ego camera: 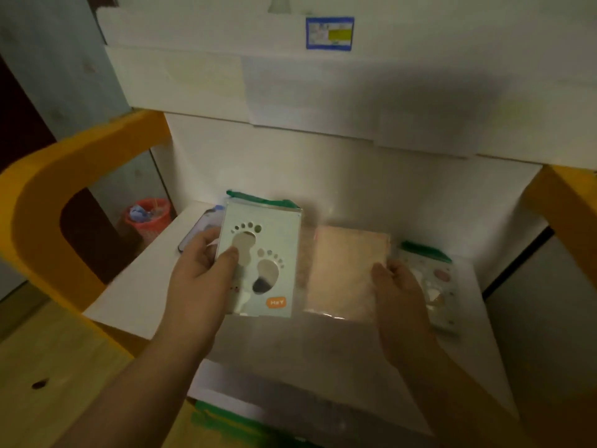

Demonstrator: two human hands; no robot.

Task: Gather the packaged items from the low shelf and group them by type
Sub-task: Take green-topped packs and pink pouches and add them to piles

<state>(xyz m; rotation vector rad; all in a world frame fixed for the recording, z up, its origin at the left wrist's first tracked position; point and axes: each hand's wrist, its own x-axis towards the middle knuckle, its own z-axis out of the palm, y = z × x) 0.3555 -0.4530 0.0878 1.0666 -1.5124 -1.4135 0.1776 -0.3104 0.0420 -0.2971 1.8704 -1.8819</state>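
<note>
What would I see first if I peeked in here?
The pale packet with two foot-shaped windows, held up by the left hand in the middle. Beside it, the right hand grips a pinkish clear bag over the white shelf. Big yellow frame arms curve around on the left, with a red basket behind.

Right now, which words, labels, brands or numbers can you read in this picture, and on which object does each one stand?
"HeY": white letters, as far as the blur allows, on the orange tag at the lower corner of the footprint package held by the left hand.
Blue-bordered sticker on the white box above: printed lines and a yellow patch, too small and blurred to read.
Pink package and dotted package: no readable text.
</note>
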